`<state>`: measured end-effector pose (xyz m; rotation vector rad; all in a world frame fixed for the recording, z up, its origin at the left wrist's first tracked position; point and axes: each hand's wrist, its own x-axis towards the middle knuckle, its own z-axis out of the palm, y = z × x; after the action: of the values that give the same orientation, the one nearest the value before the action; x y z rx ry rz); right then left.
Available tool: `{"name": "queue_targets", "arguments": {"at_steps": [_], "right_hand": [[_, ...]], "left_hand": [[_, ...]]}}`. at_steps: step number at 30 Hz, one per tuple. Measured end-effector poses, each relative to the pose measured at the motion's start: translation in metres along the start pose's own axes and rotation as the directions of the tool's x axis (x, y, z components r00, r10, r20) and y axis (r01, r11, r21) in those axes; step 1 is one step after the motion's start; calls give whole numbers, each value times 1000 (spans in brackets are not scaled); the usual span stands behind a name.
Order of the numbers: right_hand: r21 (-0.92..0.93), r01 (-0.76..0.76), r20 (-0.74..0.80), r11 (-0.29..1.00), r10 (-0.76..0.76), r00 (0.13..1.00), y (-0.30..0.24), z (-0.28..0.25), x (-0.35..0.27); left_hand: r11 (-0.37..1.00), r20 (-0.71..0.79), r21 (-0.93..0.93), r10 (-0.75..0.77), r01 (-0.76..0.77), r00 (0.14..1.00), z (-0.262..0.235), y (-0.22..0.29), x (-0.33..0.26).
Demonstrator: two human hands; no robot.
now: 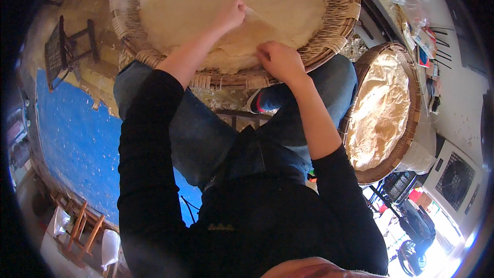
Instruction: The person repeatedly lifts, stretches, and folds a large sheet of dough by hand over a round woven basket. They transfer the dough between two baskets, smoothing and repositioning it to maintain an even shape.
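A round wicker basket point(339, 0) stands in front of my knees, with a soft, pale cream sheet point(195, 0) spread inside it. Over the middle of that sheet my left hand point(232, 14) is closed in a pinch. A thin, pale wisp runs from its fingertips toward the right, seemingly part of the sheet. My right hand point(280, 61) is at the near edge of the basket, its fingers curled down against the sheet's border. What lies under those fingertips is hidden.
A second wicker basket point(414, 98) with a crinkled cream lining point(378, 110) stands to my right. Beyond it are a shelf with small items and a white fan unit point(455, 175). At left are a dark stool point(64, 54) and a blue floor patch point(77, 139).
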<state>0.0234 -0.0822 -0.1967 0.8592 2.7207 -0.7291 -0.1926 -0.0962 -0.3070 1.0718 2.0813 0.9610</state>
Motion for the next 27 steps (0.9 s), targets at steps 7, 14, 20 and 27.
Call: {"name": "queue_targets", "arguments": {"at_steps": [7,14,20,27], "right_hand": [[89,-149,115,985,138,984,-4,-5,11],[959,153,-80,-240,288,954,44,5,83],[130,-119,-297,984,153,942,122,-23,164],[972,232,-196,-43,398,896,56,-180,237]], "left_hand": [[801,-244,196,598,-565,763,-48,79,-21],[674,-7,319,704,-666,710,-53,104,-68],[759,-16,489,502,-431,865,-91,88,-61],[957,-538,50,266,-285,800,-161,90,-19]]}}
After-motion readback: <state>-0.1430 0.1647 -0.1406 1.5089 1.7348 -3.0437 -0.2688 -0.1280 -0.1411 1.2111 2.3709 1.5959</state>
